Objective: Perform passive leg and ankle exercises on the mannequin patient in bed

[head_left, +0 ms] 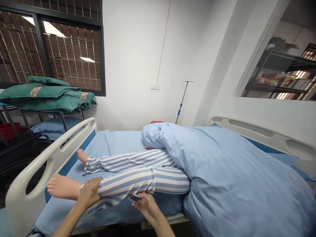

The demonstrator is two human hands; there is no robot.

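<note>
Near striped leg [128,184]: left hand [87,194] and right hand [145,205] are pressing in along its near edge. White side rail [32,168] is standing just beyond its foot, blocking passage that way. Blue duvet [234,174] is bulking against its upper end, closing that side. Blue sheet [74,210] is stretching open below it, giving room. Second leg [123,161] is lying beyond it, touching near the knee, leaving a narrow gap toward the feet.

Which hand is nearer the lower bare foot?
Left: the left hand grips the striped trouser leg beside the lower bare foot; the right hand is farther up, underneath.
</note>
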